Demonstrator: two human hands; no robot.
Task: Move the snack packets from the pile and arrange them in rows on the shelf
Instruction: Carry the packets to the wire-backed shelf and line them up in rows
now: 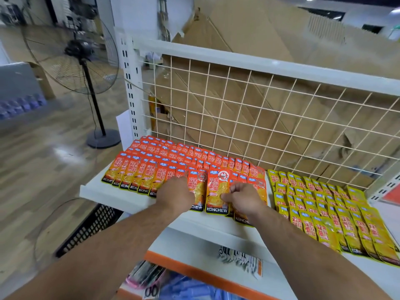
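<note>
Orange snack packets (151, 163) lie in overlapping rows on the left half of the white shelf (93, 189). Yellow packets (324, 204) fill rows on the right half. My right hand (244, 198) pinches one orange packet (217, 191) at the front row, thumb on its face. My left hand (176, 191) rests palm down on the front-row orange packets just left of it, fingers fairly straight. No loose pile is in view.
A white wire grid (259, 118) backs the shelf, with cardboard behind it. A standing fan (82, 59) is on the floor to the left. A black crate (91, 226) sits below the shelf's left end. A lower shelf (216, 267) holds other goods.
</note>
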